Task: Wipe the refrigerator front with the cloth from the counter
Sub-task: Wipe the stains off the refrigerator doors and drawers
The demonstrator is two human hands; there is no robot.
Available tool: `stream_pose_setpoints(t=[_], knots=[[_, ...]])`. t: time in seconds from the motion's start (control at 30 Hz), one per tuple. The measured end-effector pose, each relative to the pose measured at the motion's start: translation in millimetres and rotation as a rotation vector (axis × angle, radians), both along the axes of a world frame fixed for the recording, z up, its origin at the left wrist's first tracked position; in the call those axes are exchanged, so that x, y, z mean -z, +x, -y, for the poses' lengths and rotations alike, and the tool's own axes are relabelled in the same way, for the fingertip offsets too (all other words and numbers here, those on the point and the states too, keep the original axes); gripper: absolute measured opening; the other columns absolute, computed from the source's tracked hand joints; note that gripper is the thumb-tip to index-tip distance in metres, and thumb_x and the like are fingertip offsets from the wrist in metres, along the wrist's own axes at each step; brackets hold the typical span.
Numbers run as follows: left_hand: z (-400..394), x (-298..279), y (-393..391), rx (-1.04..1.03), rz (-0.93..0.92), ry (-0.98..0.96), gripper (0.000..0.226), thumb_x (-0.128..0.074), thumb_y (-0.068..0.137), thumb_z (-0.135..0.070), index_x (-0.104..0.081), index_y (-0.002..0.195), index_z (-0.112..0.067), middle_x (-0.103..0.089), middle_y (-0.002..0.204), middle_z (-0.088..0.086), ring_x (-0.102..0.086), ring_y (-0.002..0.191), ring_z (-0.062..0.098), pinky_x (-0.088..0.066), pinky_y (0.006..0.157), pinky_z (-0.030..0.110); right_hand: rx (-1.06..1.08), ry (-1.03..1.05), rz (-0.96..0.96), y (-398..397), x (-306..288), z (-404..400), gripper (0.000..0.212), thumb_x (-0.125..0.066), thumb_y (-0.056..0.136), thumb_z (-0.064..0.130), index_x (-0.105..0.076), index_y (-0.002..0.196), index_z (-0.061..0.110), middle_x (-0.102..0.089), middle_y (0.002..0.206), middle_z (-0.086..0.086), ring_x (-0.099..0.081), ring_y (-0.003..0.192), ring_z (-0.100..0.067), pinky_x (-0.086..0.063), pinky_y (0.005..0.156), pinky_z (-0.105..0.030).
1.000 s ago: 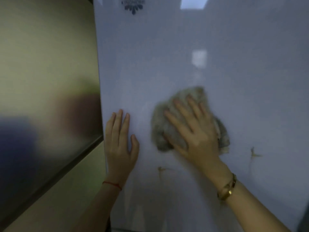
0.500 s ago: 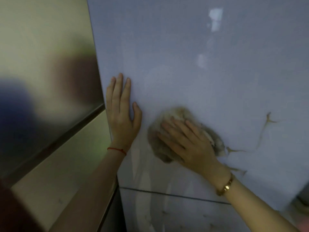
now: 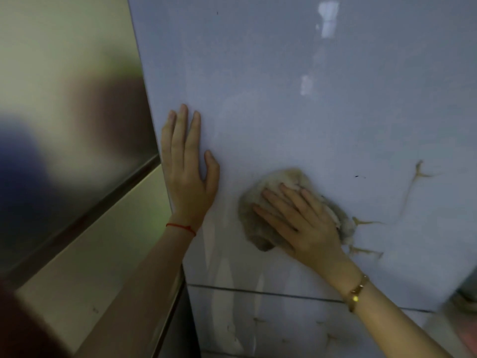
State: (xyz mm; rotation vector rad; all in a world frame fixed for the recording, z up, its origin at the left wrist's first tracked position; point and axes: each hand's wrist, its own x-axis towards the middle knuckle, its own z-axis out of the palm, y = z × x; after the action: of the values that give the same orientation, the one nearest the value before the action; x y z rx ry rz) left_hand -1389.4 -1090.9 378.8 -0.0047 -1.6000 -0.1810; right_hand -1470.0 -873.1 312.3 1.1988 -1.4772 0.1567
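The refrigerator front (image 3: 296,86) is a glossy pale blue-grey door that fills most of the view, with thin golden branch patterns at the right. A crumpled beige-grey cloth (image 3: 260,202) lies flat against the lower part of the upper door. My right hand (image 3: 302,223) presses on the cloth with its fingers spread, wearing a gold bracelet. My left hand (image 3: 188,171) rests flat and empty on the door near its left edge, a red thread on the wrist.
A dark seam (image 3: 258,293) runs across the door below my hands, with the lower door under it. Left of the refrigerator stands a shiny steel panel (image 3: 64,125) above a cream wall (image 3: 103,254). Something blurred sits at the far lower right.
The cloth and my right hand have moved down and slightly left on the door. The view has tilted down, bringing the seam into sight. My left hand stays flat near the door's left edge.
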Motion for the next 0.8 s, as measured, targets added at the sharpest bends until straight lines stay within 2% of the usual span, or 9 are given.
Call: stream_pose_setpoints(t=[0.1,0.2,0.3,0.4,0.47,0.6,0.67,0.73,0.8], knots=[[0.5,0.6,-0.8,0.009,0.006,0.001,0.046,-0.046,0.097,-0.008,-0.042,0.141,0.007,-0.035,0.151,0.020,-0.029,0.145,0.039,-0.023,0.124,0.047,0.012,-0.246,0.072,-6.6,-35.8,-15.9,0.045,-0.066,0.095,0.025,-0.058,0.137,0.012,-0.051,0.146,-0.017,-0.040,0.143,-0.038,-0.021,0.125,-0.048],[1.4,1.4,-1.2,0.006,0.007,0.004,0.046,-0.047,0.097,-0.008,-0.042,0.141,0.006,-0.035,0.152,0.020,-0.029,0.145,0.039,-0.025,0.123,0.051,0.020,-0.539,0.116,-6.1,-77.6,-0.8,0.045,-0.074,0.092,0.027,-0.063,0.132,0.010,-0.055,0.141,-0.019,-0.040,0.139,-0.042,-0.021,0.125,-0.049],[1.7,2.3,-1.0,0.010,0.008,-0.003,0.047,-0.046,0.097,-0.007,-0.042,0.142,0.005,-0.034,0.152,0.019,-0.029,0.146,0.039,-0.026,0.122,0.053,-0.014,-0.450,0.126,4.1,-54.4,18.2,0.050,-0.076,0.087,0.022,-0.062,0.133,0.012,-0.052,0.144,-0.015,-0.038,0.143,-0.039,-0.020,0.125,-0.046],[0.9,3.3,-1.5,0.010,0.003,-0.008,0.048,-0.047,0.096,-0.007,-0.041,0.142,0.004,-0.033,0.153,0.018,-0.028,0.146,0.038,-0.025,0.123,0.052,0.021,-0.294,0.123,4.7,7.3,1.1,0.044,-0.061,0.095,0.030,-0.059,0.137,0.016,-0.049,0.149,-0.010,-0.033,0.149,-0.030,-0.022,0.126,-0.045],[1.4,3.4,-1.8,0.006,-0.005,-0.003,0.048,-0.047,0.096,-0.007,-0.041,0.143,0.003,-0.033,0.153,0.018,-0.028,0.147,0.038,-0.025,0.123,0.051,0.062,-0.338,0.171,-3.0,26.3,-23.4,0.041,-0.053,0.099,0.032,-0.056,0.138,0.018,-0.048,0.148,-0.010,-0.029,0.151,-0.027,-0.020,0.126,-0.046],[1.1,3.3,-2.5,0.004,-0.009,-0.004,0.048,-0.046,0.097,-0.007,-0.041,0.143,0.003,-0.034,0.153,0.017,-0.028,0.147,0.037,-0.024,0.123,0.049,0.074,-0.714,0.215,-20.7,-22.1,-55.3,0.041,-0.058,0.101,0.033,-0.057,0.136,0.011,-0.049,0.145,-0.015,-0.035,0.144,-0.042,-0.025,0.123,-0.057],[0.4,3.8,-2.6,0.006,-0.010,-0.002,0.047,-0.045,0.097,-0.008,-0.040,0.143,0.003,-0.034,0.153,0.017,-0.027,0.147,0.037,-0.024,0.123,0.050,0.066,-0.823,0.224,-23.1,-56.2,-54.3,0.043,-0.061,0.100,0.031,-0.058,0.135,0.005,-0.047,0.145,-0.016,-0.034,0.143,-0.042,-0.025,0.121,-0.063],[0.7,4.5,-2.9,0.010,-0.014,-0.001,0.047,-0.044,0.097,-0.008,-0.041,0.143,0.003,-0.034,0.153,0.018,-0.027,0.147,0.037,-0.023,0.124,0.048,0.058,-0.761,0.225,-17.4,-61.8,-41.1,0.045,-0.063,0.099,0.031,-0.059,0.135,0.006,-0.047,0.146,-0.014,-0.033,0.144,-0.038,-0.028,0.120,-0.064],[1.5,4.9,-3.4,0.003,-0.023,-0.004,0.047,-0.044,0.097,-0.008,-0.041,0.143,0.004,-0.036,0.153,0.021,-0.028,0.147,0.037,-0.023,0.124,0.047,0.064,-0.576,0.189,-11.7,-38.3,-29.8,0.047,-0.069,0.093,0.028,-0.059,0.136,0.010,-0.050,0.146,-0.014,-0.034,0.145,-0.037,-0.027,0.123,-0.056]])
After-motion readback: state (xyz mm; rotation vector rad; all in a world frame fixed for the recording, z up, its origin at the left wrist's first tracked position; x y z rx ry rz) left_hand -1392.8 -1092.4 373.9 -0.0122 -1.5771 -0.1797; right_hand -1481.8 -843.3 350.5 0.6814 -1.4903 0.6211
